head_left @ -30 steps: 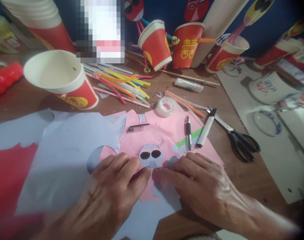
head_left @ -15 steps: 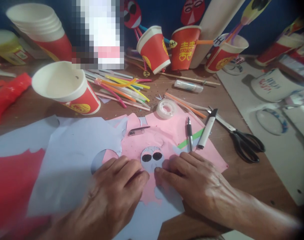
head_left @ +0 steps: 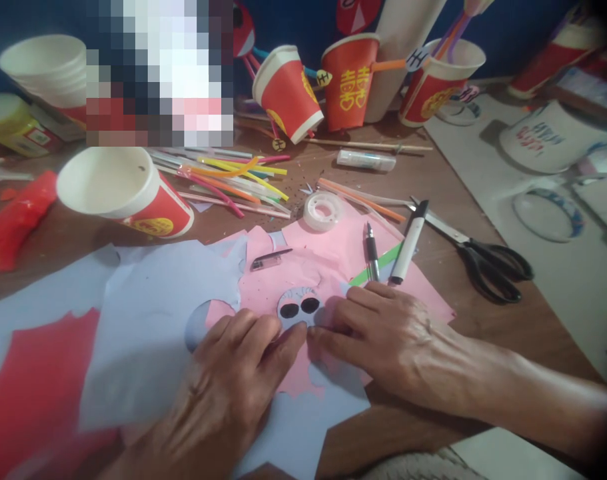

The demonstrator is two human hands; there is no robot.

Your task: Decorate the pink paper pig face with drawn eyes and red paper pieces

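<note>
Left hand [head_left: 243, 353] and right hand [head_left: 388, 333] had drawn closer together at the thumbs, whose tips nearly met over the lower part of the face [head_left: 299, 307]. That face, pale blue with two black eyes, lay on pink paper [head_left: 296, 272] between them. White paper [head_left: 158, 300] spread to the left, beside red paper [head_left: 48, 360]. Above the face lay the pen cap [head_left: 270, 260] and, farther up, the tape [head_left: 311, 213]. Close in front of the right hand's knuckles were the pen [head_left: 372, 253], on a green strip [head_left: 389, 257], and the marker [head_left: 410, 240], which lay across the tips of the scissors [head_left: 473, 250]. Farther back on the surface [head_left: 528, 333] were loose straws [head_left: 233, 180] and a tilted cup [head_left: 168, 210]. Both hands were narrow, fingers curled in and thumbs close to the index fingers. Each thumb reached the face's lower part, which they partly covered. Most other fingertips were hidden, so whether either hand pinched the paper could not be told.
</note>
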